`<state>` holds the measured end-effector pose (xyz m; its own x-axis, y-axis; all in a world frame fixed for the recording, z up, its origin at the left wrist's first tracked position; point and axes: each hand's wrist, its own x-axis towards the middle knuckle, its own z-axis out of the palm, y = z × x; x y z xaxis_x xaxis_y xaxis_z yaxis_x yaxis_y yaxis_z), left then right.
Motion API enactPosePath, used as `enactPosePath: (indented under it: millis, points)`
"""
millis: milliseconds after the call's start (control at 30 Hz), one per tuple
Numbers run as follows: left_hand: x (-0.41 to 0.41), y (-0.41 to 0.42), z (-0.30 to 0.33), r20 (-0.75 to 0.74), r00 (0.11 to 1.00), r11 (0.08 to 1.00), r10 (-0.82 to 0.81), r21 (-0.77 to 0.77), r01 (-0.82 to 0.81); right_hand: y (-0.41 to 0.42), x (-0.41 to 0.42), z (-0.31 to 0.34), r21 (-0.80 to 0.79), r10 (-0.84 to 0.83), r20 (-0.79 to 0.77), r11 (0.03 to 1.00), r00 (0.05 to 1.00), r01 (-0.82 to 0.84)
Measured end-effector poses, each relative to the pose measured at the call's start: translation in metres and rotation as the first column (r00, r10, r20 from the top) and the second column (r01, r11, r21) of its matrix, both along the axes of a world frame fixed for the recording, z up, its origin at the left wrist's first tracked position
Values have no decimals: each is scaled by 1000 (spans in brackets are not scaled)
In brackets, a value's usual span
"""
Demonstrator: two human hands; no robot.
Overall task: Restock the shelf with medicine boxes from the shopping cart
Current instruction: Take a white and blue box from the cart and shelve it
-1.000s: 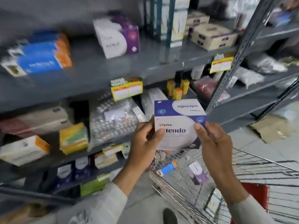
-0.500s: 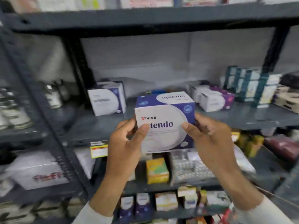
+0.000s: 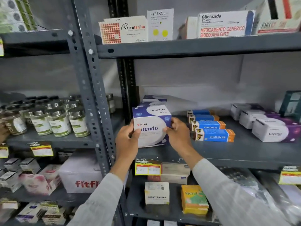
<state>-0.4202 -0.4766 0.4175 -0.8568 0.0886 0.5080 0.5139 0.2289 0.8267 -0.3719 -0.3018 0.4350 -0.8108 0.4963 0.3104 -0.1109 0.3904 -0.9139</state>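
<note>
A purple and white medicine box (image 3: 152, 126) marked "Viviva" rests with its base on the grey middle shelf (image 3: 228, 154), at the shelf's left end beside the upright post. My left hand (image 3: 127, 141) grips its left side and my right hand (image 3: 178, 134) grips its right side. Directly behind it stand more boxes of the same kind (image 3: 154, 100). The shopping cart is out of view.
To the right on the same shelf lie blue and orange boxes (image 3: 213, 135) and white and purple boxes (image 3: 275, 130). Jars (image 3: 57, 121) fill the left bay. A yellow price tag (image 3: 147, 167) hangs on the shelf edge. Other boxes line the shelves above and below.
The view swung from the cart up to the shelf. Both hands carried the box forward and left, and it now sits on the shelf in front of the matching boxes.
</note>
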Motion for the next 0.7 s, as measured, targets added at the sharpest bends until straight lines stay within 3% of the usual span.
enactPosePath:
  millis: [300, 400, 467, 600, 700]
  points:
    - [1, 15, -21, 62, 996, 997, 66, 35, -68, 9, -2, -14, 64, 43, 16, 997, 999, -44]
    - [20, 25, -16, 47, 976, 952, 214, 214, -219, 19, 22, -13, 62, 90, -45, 994, 995, -87]
    - [43, 44, -16, -74, 949, 905, 307, 332, -267, 39, 51, -15, 92, 86, -162, 993, 983, -72]
    - [108, 116, -33, -319, 937, 943, 140, 333, -28, 108, 141, -47, 98, -24, -363, 993, 931, 63]
    - [168, 190, -75, -349, 933, 970, -90, 180, 161, 171, 223, -93, 110, -168, -326, 971, 930, 214]
